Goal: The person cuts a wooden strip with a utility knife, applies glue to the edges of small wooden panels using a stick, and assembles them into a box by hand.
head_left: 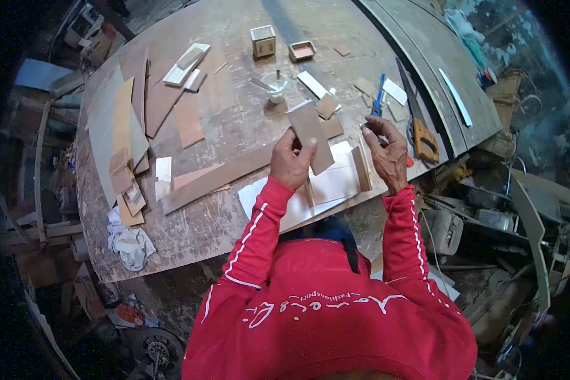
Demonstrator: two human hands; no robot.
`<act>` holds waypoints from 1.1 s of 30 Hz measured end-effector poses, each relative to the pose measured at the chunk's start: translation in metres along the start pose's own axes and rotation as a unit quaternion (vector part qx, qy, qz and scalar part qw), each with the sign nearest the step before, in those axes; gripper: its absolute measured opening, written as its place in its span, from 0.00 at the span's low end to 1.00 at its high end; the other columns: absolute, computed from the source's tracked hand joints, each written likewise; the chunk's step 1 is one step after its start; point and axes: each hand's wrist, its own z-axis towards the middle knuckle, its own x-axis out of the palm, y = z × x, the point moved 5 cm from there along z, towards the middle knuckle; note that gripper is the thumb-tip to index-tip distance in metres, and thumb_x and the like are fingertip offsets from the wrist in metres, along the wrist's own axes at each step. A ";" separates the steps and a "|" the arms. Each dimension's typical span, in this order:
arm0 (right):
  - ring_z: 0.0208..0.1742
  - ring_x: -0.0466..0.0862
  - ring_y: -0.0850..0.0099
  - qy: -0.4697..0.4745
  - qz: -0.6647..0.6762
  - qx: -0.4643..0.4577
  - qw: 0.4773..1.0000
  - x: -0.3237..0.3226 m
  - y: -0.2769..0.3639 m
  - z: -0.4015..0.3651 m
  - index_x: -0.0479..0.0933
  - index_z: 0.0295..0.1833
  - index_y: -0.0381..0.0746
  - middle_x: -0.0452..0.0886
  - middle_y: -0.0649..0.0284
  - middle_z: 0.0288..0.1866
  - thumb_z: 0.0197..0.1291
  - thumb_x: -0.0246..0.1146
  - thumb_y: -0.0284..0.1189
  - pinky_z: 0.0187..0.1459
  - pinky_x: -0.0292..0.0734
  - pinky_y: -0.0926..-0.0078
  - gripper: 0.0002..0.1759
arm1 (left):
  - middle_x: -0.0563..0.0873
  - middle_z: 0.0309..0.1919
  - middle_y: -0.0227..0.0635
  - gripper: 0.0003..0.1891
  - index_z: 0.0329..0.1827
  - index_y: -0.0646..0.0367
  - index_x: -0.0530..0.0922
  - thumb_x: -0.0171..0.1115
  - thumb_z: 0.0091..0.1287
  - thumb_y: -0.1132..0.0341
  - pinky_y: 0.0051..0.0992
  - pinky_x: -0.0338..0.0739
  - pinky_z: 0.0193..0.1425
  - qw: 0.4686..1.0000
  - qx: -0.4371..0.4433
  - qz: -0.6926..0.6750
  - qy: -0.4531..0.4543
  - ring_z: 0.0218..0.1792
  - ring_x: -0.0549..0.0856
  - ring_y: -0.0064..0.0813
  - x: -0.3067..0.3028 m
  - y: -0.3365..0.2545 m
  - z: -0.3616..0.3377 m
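My left hand grips a flat brown wooden panel by its lower left side, thumb on top. The panel is tilted above the table. To its right, my right hand is raised with thumb and fingertips pressed together; what is between them is too small to make out. Beneath and between the hands a white sheet lies at the table's front edge. Small upright wooden strips stand at its sides, one of them just left of my right hand.
On the wooden table are a handsaw, blue pliers, a glue cup, two small wooden boxes, a long brown board, scattered offcuts and a white cloth.
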 end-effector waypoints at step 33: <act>0.43 0.84 0.75 0.093 0.063 0.133 0.985 -0.070 -0.194 -0.127 0.83 0.52 0.32 0.87 0.60 0.41 0.61 0.67 0.31 0.49 0.77 0.77 0.17 | 0.81 0.40 0.40 0.08 0.41 0.55 0.82 0.56 0.61 0.70 0.44 0.77 0.44 0.768 0.127 0.621 0.091 0.45 0.81 0.44 0.138 0.005 -0.110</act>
